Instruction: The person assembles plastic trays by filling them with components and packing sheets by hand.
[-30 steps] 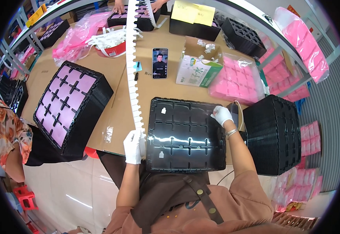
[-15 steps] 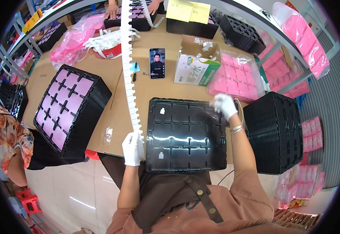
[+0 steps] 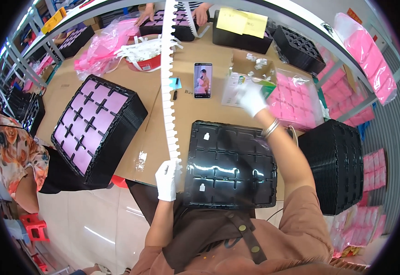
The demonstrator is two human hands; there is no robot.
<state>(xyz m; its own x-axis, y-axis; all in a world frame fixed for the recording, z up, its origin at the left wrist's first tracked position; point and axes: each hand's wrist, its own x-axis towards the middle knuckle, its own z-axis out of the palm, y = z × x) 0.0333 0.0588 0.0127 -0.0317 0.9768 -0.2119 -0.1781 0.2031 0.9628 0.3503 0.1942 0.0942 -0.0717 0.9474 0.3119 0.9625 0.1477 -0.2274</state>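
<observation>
My left hand [image 3: 166,181], in a white glove, is closed on the lower end of a long white strip [image 3: 167,87] with a notched edge. That strip runs up and away across the table. Just right of this hand lies a black plastic tray [image 3: 232,176] with a grid of compartments and a glossy top. Two small white tags [image 3: 202,187] sit along its left side. My right hand [image 3: 251,98], gloved as well, is smeared by motion in front of an open carton [image 3: 268,87] with white scraps on its flaps; its fingers cannot be made out.
Right of the tray stands a tall stack of black trays [image 3: 333,167]; another stack, topped with lilac pieces [image 3: 94,114], is at left. A phone [image 3: 202,80], a red basin [image 3: 145,64] of white strips and pink bagged packs [image 3: 296,98] lie farther back. Other people work nearby.
My right hand has moved from the tray's far right corner up to the carton. My left hand stays on the strip. The whole view has shifted slightly.
</observation>
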